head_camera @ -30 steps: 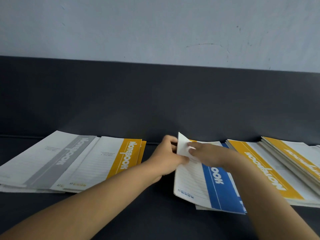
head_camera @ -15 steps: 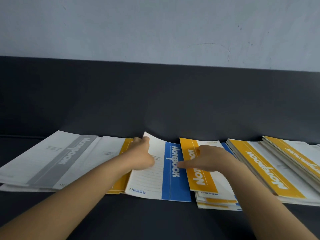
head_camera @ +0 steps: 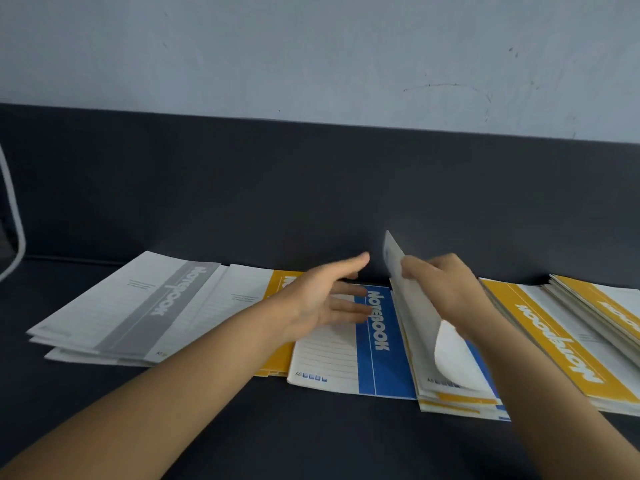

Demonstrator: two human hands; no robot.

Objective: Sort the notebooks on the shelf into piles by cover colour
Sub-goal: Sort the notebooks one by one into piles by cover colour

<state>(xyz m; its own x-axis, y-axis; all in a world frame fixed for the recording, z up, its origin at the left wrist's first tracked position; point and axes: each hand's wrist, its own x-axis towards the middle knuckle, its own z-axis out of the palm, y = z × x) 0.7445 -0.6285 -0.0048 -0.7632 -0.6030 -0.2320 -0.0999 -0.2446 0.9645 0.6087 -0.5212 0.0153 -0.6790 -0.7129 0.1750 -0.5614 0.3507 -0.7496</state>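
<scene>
A blue-striped notebook (head_camera: 377,355) lies flat at the centre of the dark shelf (head_camera: 311,434), partly over a yellow-striped notebook (head_camera: 277,289). My left hand (head_camera: 325,299) hovers open over its far end, fingers spread. My right hand (head_camera: 446,289) pinches the far edge of a notebook (head_camera: 412,313) and tilts it up off a mixed stack (head_camera: 457,400); its white underside faces me. A grey-striped pile (head_camera: 138,306) sits at the left.
Two overlapping stacks with yellow-striped covers lie at the right, one (head_camera: 554,341) nearer the centre and one (head_camera: 609,303) at the edge. A dark back panel (head_camera: 311,188) rises behind the shelf. A white cable (head_camera: 14,220) hangs at the far left.
My left hand has let go of the blue notebook, which lies right of the yellow one, and opened. My right hand has lifted the yellow-striped top notebook of the mixed stack by its far edge.
</scene>
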